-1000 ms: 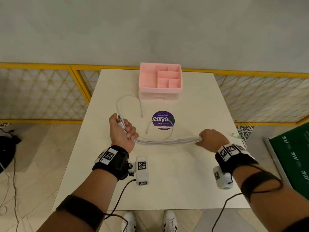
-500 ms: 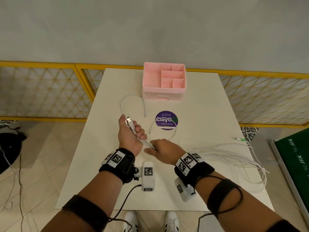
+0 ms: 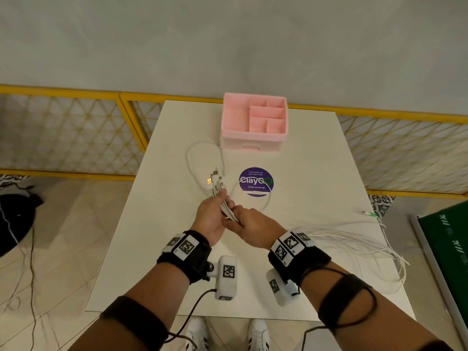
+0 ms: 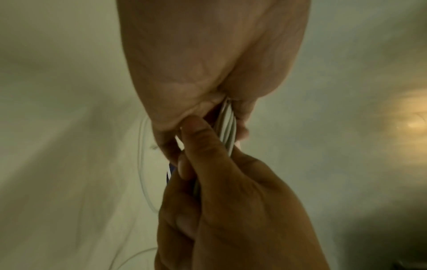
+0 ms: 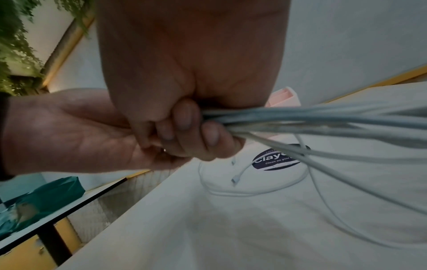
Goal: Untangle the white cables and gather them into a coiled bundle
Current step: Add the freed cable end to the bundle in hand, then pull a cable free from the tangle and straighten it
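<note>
A: What's the biggest thing in view?

B: The table (image 3: 316, 160), pale and square, set against a yellow fence (image 3: 76, 127). At its far edge stands a pink box (image 3: 229, 138) with several compartments. Nearer the middle is a round purple sticker (image 3: 255, 182).

A: And the cables?

B: The cables (image 3: 354, 239) are white. A sheaf of long strands fans out over the right side of the table, and some loops hang over its right edge. They run back under the right wrist into both hands. One more strand makes a loop on the table between the box and the hands, and another curves round the sticker.

A: What is the left hand doing?

B: The left hand (image 3: 211, 216) has its fingers curled round the gathered strands, above the middle of the table. The plug ends (image 3: 215, 182) stick up out of its fist toward the box.

A: And the right?

B: The right hand (image 3: 249, 225) touches the left one and grips the same bunch just below it. In the right wrist view its fingers (image 5: 184, 117) are wrapped round the strands, which spread out to the right from there. In the left wrist view the bunch (image 4: 227, 126) passes straight from one fist into the other.
</note>
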A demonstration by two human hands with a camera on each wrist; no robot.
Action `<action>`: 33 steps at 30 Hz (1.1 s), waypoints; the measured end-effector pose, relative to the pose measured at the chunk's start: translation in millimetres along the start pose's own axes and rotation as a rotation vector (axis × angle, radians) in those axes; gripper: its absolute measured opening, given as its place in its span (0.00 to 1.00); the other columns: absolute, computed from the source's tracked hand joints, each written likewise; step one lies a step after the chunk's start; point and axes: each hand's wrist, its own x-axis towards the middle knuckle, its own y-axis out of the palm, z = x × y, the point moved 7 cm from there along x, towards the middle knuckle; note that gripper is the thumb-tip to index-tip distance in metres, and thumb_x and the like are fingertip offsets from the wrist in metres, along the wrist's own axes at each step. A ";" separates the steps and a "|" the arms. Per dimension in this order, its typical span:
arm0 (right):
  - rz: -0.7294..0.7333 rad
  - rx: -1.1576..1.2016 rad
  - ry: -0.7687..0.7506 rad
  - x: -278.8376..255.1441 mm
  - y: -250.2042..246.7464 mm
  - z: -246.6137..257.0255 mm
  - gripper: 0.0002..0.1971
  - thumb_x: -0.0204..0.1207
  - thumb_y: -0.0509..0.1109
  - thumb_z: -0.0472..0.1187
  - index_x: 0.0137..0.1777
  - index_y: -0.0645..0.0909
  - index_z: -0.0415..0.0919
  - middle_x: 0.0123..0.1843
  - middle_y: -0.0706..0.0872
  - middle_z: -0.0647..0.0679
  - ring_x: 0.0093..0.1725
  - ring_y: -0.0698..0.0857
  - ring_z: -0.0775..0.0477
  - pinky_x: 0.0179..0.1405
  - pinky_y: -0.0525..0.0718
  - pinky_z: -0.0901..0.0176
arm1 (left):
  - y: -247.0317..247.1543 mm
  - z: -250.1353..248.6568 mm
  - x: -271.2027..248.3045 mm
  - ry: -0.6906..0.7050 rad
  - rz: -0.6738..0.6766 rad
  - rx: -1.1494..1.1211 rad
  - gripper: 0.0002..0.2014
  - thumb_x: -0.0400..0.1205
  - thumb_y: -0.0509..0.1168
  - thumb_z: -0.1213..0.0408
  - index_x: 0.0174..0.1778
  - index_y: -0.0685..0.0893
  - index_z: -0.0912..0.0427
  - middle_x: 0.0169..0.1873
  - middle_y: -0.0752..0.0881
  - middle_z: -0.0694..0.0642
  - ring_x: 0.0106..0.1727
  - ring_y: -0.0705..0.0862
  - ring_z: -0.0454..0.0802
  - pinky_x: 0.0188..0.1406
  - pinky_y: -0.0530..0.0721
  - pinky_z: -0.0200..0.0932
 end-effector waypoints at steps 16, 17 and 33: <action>0.062 -0.354 0.639 -130.3 -65.6 -230.9 0.16 0.82 0.63 0.61 0.39 0.80 0.52 0.38 0.84 0.54 0.42 0.86 0.48 0.43 0.80 0.56 | -25.2 -22.5 19.3 0.168 -0.140 -0.092 0.18 0.92 0.55 0.53 0.36 0.72 0.55 0.21 0.63 0.47 0.18 0.60 0.43 0.15 0.61 0.35; 0.027 -0.387 0.655 -133.1 -82.0 -235.5 0.15 0.83 0.64 0.59 0.39 0.79 0.52 0.37 0.83 0.55 0.41 0.85 0.48 0.41 0.78 0.57 | -21.3 -14.4 17.9 0.156 -0.136 -0.070 0.18 0.92 0.55 0.53 0.36 0.72 0.55 0.21 0.63 0.48 0.18 0.60 0.43 0.16 0.61 0.35; -0.101 -0.614 0.850 -135.9 -83.8 -265.5 0.14 0.82 0.61 0.57 0.56 0.83 0.53 0.53 0.88 0.48 0.58 0.84 0.40 0.66 0.80 0.43 | -47.9 -15.8 12.0 0.182 -0.156 -0.105 0.18 0.91 0.56 0.53 0.36 0.72 0.54 0.21 0.63 0.47 0.18 0.61 0.43 0.17 0.61 0.35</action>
